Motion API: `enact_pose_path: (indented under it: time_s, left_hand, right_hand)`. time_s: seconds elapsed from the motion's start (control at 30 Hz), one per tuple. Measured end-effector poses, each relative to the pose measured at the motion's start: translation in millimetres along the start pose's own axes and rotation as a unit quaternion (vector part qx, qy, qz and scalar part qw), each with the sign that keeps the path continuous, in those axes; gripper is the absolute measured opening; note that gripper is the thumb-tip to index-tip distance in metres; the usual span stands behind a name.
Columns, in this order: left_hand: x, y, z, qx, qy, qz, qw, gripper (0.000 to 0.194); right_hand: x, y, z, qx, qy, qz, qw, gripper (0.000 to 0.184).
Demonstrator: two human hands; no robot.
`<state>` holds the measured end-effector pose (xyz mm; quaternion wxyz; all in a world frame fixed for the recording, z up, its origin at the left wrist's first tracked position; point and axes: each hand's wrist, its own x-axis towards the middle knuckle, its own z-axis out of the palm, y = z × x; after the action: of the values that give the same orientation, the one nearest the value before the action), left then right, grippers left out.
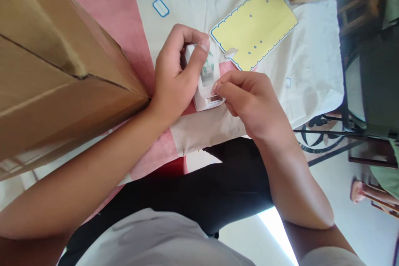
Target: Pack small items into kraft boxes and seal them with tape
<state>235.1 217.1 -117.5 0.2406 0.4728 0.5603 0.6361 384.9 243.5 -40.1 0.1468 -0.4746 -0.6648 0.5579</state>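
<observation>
On the cloth stands a small white plastic case (205, 87) with a greyish window, green marks and a slot at its near end. My left hand (179, 64) is closed round its left side, the thumb resting over the top. The fingers of my right hand (241, 95) are pinched together at the case's near right corner, beside the slot. Whatever lies between those fingertips is too small or hidden to make out. Just beyond my right hand lies a yellow sheet (258, 25) with a scalloped blue border and a curled white flap at its near edge.
A pink and white cloth (193, 4) covers the table. Large cardboard boxes stand at left (62, 83) and along the back. Blue-bordered labels lie on the cloth, one (161, 8) at upper left. Dark furniture (374, 66) and another person's foot (357, 191) are at right.
</observation>
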Motion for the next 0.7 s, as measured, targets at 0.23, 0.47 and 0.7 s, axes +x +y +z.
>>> enact_pose_path:
  time_s: [0.23, 0.47, 0.7]
  left_hand:
    - [1, 1, -0.6, 0.026, 0.003, -0.004, 1.000, 0.024]
    - [0, -2, -3.0, 0.061, -0.020, 0.013, 0.998, 0.031]
    - [-3, 11, -11.9, 0.141, -0.178, 0.120, 0.966, 0.093]
  right_hand:
    - [1, -2, 2, 0.041, -0.002, 0.014, 0.999, 0.047]
    - [-2, 1, 4, 0.023, 0.014, -0.005, 1.000, 0.041]
    - [-5, 5, 5, 0.126, 0.046, -0.022, 0.991, 0.037]
